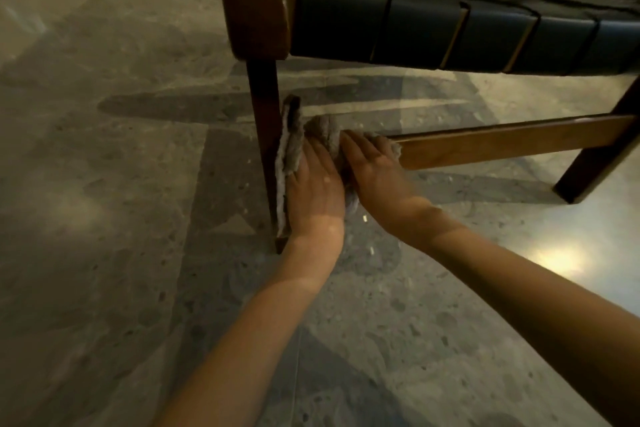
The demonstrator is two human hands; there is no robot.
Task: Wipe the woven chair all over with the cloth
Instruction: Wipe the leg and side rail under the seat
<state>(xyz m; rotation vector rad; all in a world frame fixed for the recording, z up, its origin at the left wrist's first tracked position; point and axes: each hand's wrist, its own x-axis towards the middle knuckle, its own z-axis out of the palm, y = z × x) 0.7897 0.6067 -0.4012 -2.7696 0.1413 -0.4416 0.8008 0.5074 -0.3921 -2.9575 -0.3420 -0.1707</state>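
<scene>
Head view: our woven chair (450,35) fills twelve to three o'clock. Our left hand (313,184), fingers straight, presses the grey cloth (294,146) flat against the chair's leg (263,104). At its three o'clock our right hand (375,166), likewise flat, presses the cloth onto the lower rail (519,142).

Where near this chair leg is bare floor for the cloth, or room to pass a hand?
Bare floor lies left of the front leg and before the rail. The gap between woven seat and rail is open. Crowded: the leg-rail corner, left hand and right hand pressing the cloth.
</scene>
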